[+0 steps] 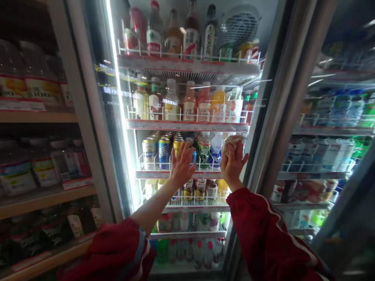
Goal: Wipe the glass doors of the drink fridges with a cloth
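I face a lit drinks cooler with a glass door (117, 128). My left hand (181, 164) lies flat against the glass with fingers stretched out, level with a shelf of cans (159, 150). My right hand (233, 162) presses a crumpled whitish cloth (233, 141) against the glass near the door's right frame (263, 128). Both arms wear red sleeves with white stripes.
Wire shelves (187, 125) hold bottles above and cans and small bottles below. A second cooler (331, 148) with drinks stands to the right. Wooden shelves (43, 195) with packaged goods run along the left.
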`<act>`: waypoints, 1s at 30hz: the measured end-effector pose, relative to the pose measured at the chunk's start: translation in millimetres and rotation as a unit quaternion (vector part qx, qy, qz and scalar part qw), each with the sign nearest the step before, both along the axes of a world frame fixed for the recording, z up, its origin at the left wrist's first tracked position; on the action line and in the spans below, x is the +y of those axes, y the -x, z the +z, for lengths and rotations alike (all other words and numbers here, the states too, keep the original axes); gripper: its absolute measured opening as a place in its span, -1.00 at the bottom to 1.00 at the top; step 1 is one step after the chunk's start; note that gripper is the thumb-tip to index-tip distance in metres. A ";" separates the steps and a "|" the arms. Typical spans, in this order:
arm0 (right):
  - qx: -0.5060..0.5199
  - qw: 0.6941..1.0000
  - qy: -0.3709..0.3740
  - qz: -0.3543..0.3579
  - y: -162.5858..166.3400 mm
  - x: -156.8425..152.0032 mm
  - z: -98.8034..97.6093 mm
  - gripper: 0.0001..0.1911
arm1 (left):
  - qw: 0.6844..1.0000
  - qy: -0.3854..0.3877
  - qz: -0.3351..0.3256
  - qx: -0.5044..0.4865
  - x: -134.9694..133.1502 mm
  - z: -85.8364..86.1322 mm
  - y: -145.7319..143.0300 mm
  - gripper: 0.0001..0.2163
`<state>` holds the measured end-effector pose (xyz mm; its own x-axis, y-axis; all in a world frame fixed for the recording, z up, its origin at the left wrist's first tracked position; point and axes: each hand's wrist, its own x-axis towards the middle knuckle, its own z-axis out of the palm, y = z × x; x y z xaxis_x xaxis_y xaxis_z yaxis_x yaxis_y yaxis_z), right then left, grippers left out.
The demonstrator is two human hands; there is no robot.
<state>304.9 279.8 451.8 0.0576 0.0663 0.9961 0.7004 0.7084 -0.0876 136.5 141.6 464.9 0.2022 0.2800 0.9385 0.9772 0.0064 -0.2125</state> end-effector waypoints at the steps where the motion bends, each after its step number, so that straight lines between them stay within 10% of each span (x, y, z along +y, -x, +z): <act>1: -0.016 1.000 -0.006 0.005 1.0 -2.7 -1.3 -0.55 | 1.000 0.005 -0.004 0.003 3.9 1.1 -6.4 -0.36; 30: 0.076 0.997 -0.013 -0.008 -31.5 31.2 28.9 -0.54 | 1.000 -0.004 -0.002 0.009 34.1 21.2 -24.6 -0.41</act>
